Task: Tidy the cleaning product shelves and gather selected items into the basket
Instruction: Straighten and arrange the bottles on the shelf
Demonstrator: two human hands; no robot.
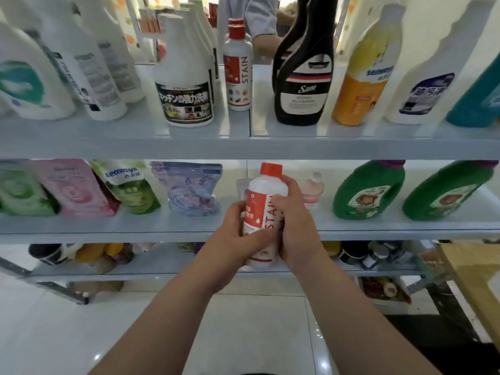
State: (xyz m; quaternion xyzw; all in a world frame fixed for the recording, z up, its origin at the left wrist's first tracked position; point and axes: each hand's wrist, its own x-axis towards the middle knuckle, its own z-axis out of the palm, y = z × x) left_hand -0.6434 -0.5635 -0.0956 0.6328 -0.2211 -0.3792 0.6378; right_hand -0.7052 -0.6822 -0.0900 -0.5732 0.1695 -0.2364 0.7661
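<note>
Stain bottle [266,189], smooth white plastic

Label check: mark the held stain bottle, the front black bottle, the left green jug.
held stain bottle [267,189]: head view, white shoulder.
front black bottle [303,100]: head view, front label.
left green jug [363,202]: head view, front label.

Bright, even indoor light; wide-angle view.
Glare spots on floor tiles [97,357]; outer bottles [32,85] lean outward, soft and smeared.

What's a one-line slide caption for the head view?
Left hand and right hand grip a white plastic red-capped STAIN bottle before the pale blue middle shelf.
</note>
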